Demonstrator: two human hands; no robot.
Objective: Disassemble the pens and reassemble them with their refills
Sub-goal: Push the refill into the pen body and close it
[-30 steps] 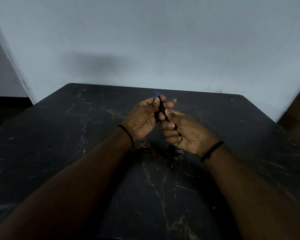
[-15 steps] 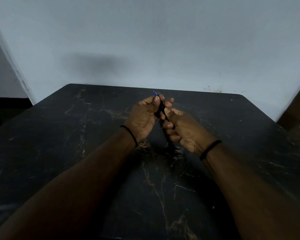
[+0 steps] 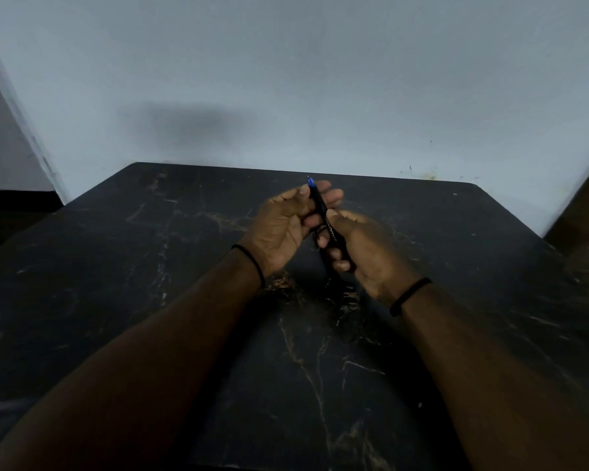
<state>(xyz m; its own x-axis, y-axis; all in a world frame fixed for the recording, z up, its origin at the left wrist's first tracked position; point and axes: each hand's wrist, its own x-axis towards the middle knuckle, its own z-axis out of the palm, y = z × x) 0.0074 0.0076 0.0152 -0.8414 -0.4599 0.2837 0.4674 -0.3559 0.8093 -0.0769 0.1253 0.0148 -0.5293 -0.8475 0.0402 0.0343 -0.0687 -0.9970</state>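
Above the dark marble table [image 3: 116, 300], my left hand [image 3: 279, 229] pinches the pen [image 3: 320, 209] near its blue tip, while my right hand [image 3: 364, 253] is closed around the barrel lower down. If I twist too hard, I think the small parts could spring loose and vanish against the dark top. Nothing else lies nearby.

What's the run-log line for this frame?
stage: pen in hands | left hand: grips tip end | right hand: grips barrel | pen: black, blue tip up, above table
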